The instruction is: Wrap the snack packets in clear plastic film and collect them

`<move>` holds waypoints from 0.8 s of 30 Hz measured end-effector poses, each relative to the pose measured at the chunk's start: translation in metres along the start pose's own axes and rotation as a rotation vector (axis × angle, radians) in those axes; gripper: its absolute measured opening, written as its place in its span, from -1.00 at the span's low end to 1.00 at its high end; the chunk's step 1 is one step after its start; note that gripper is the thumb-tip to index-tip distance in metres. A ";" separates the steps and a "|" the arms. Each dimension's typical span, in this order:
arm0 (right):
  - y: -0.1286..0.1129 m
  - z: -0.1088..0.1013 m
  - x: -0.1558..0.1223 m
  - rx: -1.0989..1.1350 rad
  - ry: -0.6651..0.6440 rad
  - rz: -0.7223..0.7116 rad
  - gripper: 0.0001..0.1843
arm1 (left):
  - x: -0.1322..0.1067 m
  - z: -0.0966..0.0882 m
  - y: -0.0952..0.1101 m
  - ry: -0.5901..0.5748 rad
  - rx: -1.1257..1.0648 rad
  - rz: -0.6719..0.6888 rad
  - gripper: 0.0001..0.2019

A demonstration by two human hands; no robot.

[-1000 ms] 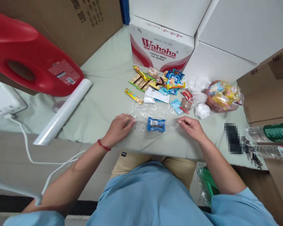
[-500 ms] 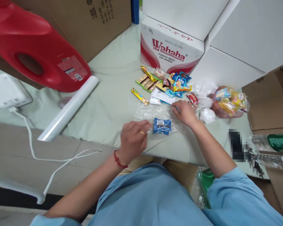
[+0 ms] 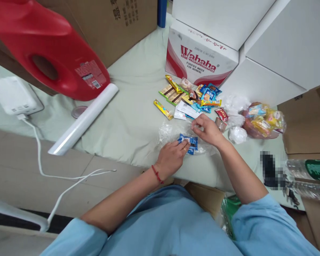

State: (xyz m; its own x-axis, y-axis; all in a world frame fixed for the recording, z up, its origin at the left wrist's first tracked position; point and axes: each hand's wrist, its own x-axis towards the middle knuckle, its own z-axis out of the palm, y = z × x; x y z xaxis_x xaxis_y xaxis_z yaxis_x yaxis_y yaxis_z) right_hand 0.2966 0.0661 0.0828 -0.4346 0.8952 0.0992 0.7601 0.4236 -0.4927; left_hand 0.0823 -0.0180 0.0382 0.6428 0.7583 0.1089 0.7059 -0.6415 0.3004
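Observation:
Two blue snack packets (image 3: pixel 193 143) lie one over the other on a crinkled sheet of clear plastic film (image 3: pixel 167 133). My left hand (image 3: pixel 172 157), with a red cord bracelet and a ring, rests on the packets with its fingers stretched out and covers their left part. Just above and right of them, my right hand (image 3: pixel 207 131) has its fingers closed in a pinch at the film's far edge. Beyond that hand is a pile of wrapped snacks, among them a white packet (image 3: pixel 188 108), a yellow bar (image 3: pixel 163 109) and a red packet (image 3: pixel 222 114).
A Wahaba-style white-and-red carton (image 3: pixel 200 57) stands behind the snacks. At left are a red jug (image 3: pixel 66 60), a white film roll (image 3: pixel 84 119) and a white power bank (image 3: pixel 16 96). On the right sit crumpled plastic balls (image 3: pixel 238 134), a bagged bundle (image 3: pixel 265 121) and plastic bottles (image 3: pixel 298 169).
My left hand has moved right and come down onto the blue packets. My right hand has drawn slightly back from the white packet to the film. The whole view has shifted a little.

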 end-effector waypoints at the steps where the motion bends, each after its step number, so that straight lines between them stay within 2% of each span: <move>1: -0.006 -0.002 -0.011 0.023 0.000 -0.060 -0.83 | 0.001 0.000 0.000 0.006 -0.007 -0.001 -0.54; 3: -0.017 0.000 -0.035 0.032 -0.075 -0.139 -0.73 | 0.002 0.002 -0.001 0.017 -0.029 -0.009 -0.56; 6: -0.023 0.016 -0.066 -0.018 -0.191 -0.161 -0.55 | -0.002 0.007 -0.008 0.044 -0.122 -0.034 -0.59; 8: -0.021 0.032 -0.080 -0.052 -0.212 -0.130 -0.50 | -0.011 0.012 -0.018 0.089 -0.276 -0.034 -0.61; 10: -0.020 0.046 -0.087 -0.076 -0.206 -0.092 -0.52 | -0.022 0.017 -0.030 0.192 -0.511 -0.069 -0.65; 11: -0.020 0.051 -0.088 -0.093 -0.202 -0.077 -0.53 | -0.027 0.018 -0.038 0.280 -0.639 -0.131 -0.67; 13: -0.021 0.058 -0.089 -0.134 -0.186 -0.060 -0.53 | -0.030 0.017 -0.052 0.495 -0.809 -0.352 -0.70; 15: -0.024 0.060 -0.088 -0.168 -0.170 -0.050 -0.53 | -0.025 0.013 -0.063 0.648 -0.808 -0.618 -0.68; 16: -0.026 0.061 -0.088 -0.178 -0.163 -0.045 -0.53 | -0.019 0.011 -0.067 0.663 -0.754 -0.722 -0.66; 18: -0.029 0.061 -0.087 -0.179 -0.140 -0.024 -0.57 | -0.008 0.006 -0.069 0.568 -0.598 -0.817 -0.61; 20: -0.030 0.062 -0.087 -0.166 -0.126 -0.006 -0.60 | 0.000 0.001 -0.064 0.398 -0.450 -0.776 -0.59; 22: -0.030 0.062 -0.087 -0.156 -0.126 0.007 -0.60 | 0.002 -0.004 -0.054 0.256 -0.381 -0.702 -0.70; 24: -0.029 0.063 -0.088 -0.147 -0.138 0.012 -0.57 | -0.001 -0.010 -0.042 0.195 -0.427 -0.675 -0.86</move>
State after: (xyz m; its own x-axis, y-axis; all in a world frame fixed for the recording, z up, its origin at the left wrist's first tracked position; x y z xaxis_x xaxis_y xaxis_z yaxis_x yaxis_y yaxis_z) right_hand 0.2825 -0.0336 0.0342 -0.4795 0.8770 -0.0299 0.8234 0.4379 -0.3610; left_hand 0.0489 0.0098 0.0354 0.0289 0.9969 -0.0733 0.7224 0.0298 0.6908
